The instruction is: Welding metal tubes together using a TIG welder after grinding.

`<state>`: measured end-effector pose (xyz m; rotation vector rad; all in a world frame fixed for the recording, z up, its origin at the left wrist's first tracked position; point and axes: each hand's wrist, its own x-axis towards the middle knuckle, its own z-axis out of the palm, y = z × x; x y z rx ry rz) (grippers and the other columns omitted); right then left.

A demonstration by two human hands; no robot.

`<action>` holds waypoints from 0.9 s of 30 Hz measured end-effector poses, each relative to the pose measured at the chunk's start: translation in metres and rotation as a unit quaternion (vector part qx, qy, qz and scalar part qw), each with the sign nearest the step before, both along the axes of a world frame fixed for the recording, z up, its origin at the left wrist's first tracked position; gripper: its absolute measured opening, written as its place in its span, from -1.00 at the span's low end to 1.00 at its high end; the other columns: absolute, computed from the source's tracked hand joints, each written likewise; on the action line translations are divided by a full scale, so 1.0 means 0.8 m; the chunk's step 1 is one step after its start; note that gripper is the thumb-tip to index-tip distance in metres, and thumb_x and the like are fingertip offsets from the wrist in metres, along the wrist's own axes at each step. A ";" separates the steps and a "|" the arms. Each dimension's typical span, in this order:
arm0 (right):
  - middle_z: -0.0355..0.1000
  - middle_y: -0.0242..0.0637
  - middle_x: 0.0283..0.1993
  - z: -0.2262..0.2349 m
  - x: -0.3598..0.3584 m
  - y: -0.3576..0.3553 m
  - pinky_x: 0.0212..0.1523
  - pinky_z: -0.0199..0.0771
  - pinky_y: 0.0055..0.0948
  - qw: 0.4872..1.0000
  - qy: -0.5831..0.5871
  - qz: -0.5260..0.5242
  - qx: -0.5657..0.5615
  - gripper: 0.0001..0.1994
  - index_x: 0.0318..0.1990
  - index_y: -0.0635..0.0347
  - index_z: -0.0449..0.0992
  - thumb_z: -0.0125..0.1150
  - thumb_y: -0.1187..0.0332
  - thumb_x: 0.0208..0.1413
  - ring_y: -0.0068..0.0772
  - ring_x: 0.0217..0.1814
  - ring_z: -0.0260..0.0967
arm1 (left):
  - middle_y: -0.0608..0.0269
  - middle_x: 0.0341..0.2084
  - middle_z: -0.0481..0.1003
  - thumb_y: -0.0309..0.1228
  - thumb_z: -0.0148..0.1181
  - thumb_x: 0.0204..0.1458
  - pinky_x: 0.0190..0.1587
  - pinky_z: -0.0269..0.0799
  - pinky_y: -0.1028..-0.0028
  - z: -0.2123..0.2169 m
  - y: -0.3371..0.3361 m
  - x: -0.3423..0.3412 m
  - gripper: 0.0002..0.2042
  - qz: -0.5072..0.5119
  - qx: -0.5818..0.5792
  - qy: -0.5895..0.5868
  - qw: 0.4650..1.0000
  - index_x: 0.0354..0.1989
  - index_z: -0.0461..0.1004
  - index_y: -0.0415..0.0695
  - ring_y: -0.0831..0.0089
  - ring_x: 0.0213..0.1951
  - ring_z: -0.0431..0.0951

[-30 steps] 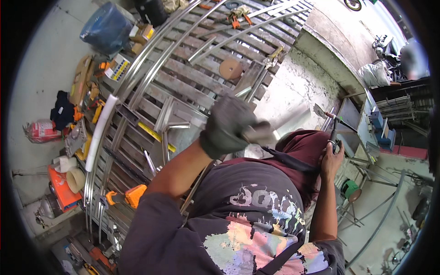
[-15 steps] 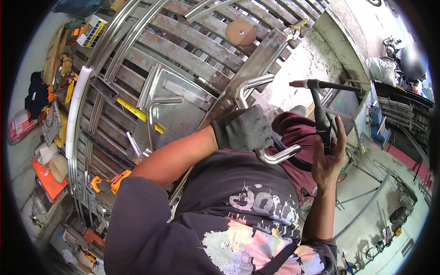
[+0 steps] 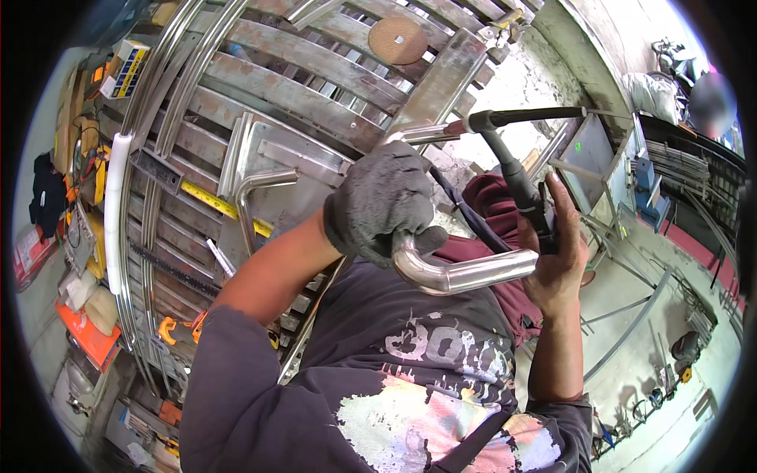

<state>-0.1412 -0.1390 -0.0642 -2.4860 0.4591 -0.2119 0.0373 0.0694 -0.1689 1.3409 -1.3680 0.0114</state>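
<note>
My left hand (image 3: 380, 197), in a dark grey glove, is wrapped round the middle of a shiny bent steel pipe (image 3: 481, 274) in front of my chest. One bent end of the pipe points right, toward my right wrist; its far end shows beyond the glove. Bare, my right hand (image 3: 561, 268) grips the handle of a black TIG welding torch (image 3: 506, 160), one finger stretched along it. The torch's reddish nozzle overlaps the pipe's far end in the picture; whether they touch I cannot tell. A dark cable hangs between my hands.
A slatted metal bench (image 3: 296, 59) fills the far left. On it lie a brown round disc (image 3: 397, 41), a second bent pipe (image 3: 268, 180), a yellow measuring strip (image 3: 206, 200), a white marker (image 3: 221, 257) and long steel tubes (image 3: 180, 71). A metal frame (image 3: 587, 169) stands at right.
My left hand has raised the pipe nearer to the camera and turned it a little. The torch has tilted and shifted left, bringing its nozzle in line with the pipe's far end.
</note>
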 end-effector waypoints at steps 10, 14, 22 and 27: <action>0.56 0.01 0.23 -0.006 -0.003 0.005 0.10 0.59 -0.39 0.996 0.019 -0.039 0.073 -0.39 0.45 0.24 0.33 0.32 0.56 0.26 -0.23 0.15 0.64 | 0.28 -0.44 0.40 -0.22 0.50 -0.24 -0.11 0.39 0.12 0.002 0.025 -0.021 -0.71 -0.009 0.105 -0.021 0.994 -0.43 0.47 0.06 0.15 -0.32 0.49; 0.56 0.01 0.24 -0.013 -0.001 0.005 0.13 0.59 -0.37 0.996 0.020 -0.017 0.083 -0.38 0.46 0.20 0.34 0.31 0.57 0.25 -0.19 0.18 0.63 | 0.31 -0.48 0.35 -0.29 0.47 -0.50 -0.16 0.40 0.14 -0.003 0.026 -0.029 -0.66 -0.017 0.081 -0.060 0.995 -0.58 0.36 0.06 0.18 -0.39 0.43; 0.53 0.04 0.29 -0.015 0.014 0.022 0.19 0.60 -0.26 0.985 0.084 -0.022 0.147 -0.35 0.47 0.15 0.34 0.31 0.58 0.20 0.01 0.28 0.57 | 0.37 -0.61 0.25 -0.29 0.36 -0.63 -0.33 0.32 0.27 -0.023 0.025 -0.034 -0.68 -0.037 0.014 -0.076 0.996 -0.63 0.35 0.07 0.26 -0.52 0.34; 0.54 0.10 0.25 -0.009 0.024 0.024 0.18 0.59 -0.26 0.985 0.105 -0.001 0.135 -0.35 0.47 0.15 0.33 0.31 0.57 0.20 0.04 0.24 0.58 | 0.34 -0.61 0.34 -0.25 0.36 -0.46 -0.34 0.35 0.17 -0.018 0.030 -0.025 -0.78 -0.074 0.049 -0.092 0.992 -0.57 0.49 0.04 0.23 -0.50 0.41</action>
